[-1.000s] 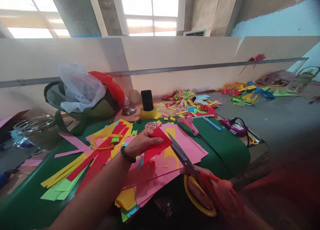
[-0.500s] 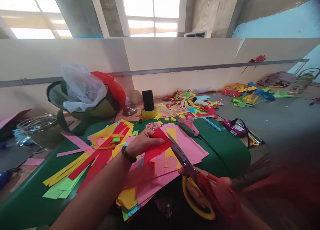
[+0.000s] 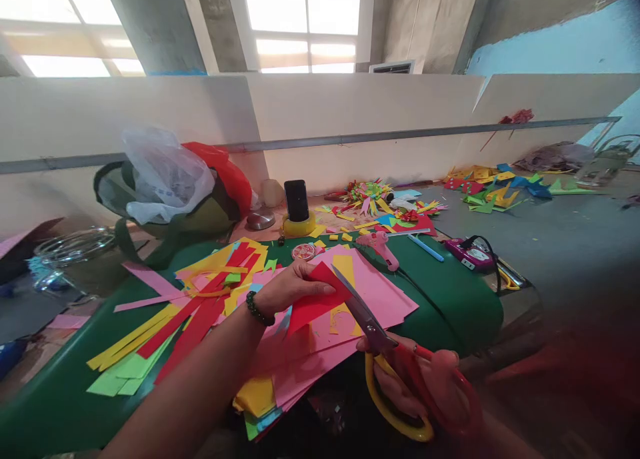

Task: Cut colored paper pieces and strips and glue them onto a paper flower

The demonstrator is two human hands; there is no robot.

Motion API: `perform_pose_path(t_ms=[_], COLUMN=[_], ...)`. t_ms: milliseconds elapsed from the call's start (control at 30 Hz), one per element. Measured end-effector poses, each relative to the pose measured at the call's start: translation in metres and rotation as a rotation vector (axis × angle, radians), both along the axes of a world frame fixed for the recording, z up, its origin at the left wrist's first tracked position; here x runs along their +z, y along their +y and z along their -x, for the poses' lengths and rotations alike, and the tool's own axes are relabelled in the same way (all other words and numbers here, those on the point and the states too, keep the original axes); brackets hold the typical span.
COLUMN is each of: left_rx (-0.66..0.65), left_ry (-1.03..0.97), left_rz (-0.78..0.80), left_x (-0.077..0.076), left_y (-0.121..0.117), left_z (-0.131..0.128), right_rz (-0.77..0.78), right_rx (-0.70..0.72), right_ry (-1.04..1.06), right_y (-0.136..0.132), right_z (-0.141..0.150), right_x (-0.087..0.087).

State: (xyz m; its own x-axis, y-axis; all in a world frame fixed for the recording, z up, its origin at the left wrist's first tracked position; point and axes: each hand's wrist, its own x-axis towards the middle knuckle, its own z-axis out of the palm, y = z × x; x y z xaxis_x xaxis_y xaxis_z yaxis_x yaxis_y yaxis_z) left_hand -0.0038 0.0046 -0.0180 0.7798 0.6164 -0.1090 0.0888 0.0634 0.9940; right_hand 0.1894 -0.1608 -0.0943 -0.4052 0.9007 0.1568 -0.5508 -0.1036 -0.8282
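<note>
My left hand [image 3: 293, 287] pinches a piece of red paper [image 3: 317, 307] between thumb and fingers, a little above the pile. In my right hand [image 3: 415, 379] is a pair of scissors [image 3: 373, 327] with one red and one yellow handle. Its blades lie across the right edge of the red paper, pointing up and left. Beneath both hands are stacked pink paper sheets [image 3: 380, 286] with a yellow strip [image 3: 344, 272] on top. Several red paper strips [image 3: 200, 312] and yellow and green ones fan out left of my left wrist.
On the green mat [image 3: 450, 306] lie a pink glue gun [image 3: 381, 249] and a blue stick [image 3: 426, 248]. A phone [image 3: 297, 200] stands behind on a yellow roll [image 3: 299, 226]. A bag [image 3: 210, 206] with plastic sits back left; a purple device [image 3: 470, 254] is at right.
The red paper and my left hand have shifted very slightly right. The scissors stay at the paper's right edge, with little visible movement.
</note>
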Motion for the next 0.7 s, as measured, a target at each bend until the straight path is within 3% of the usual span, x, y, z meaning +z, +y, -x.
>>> perform_pose_path(t_ms=[200,433,600,700], left_rx=[-0.019,-0.182,-0.191,-0.199], left_ry=[0.008,-0.051,0.014,0.069], left_rz=[-0.029,-0.251,-0.261,-0.245], left_x=[0.001,0.007,0.005,0.004], left_y=[-0.001,-0.005,-0.004,-0.004], left_z=[0.001,-0.003,-0.003,-0.003], right_rz=[0.021,0.048,0.091,0.064], right_rx=[0.035,0.095,-0.025,-0.199], right_ry=[0.008,0.101,0.016,-0.141], right_y=[0.002,0.006,-0.001,-0.005], right_z=[0.000,0.004,0.012,0.002], right_x=[-0.004,-0.006,0.001,0.004])
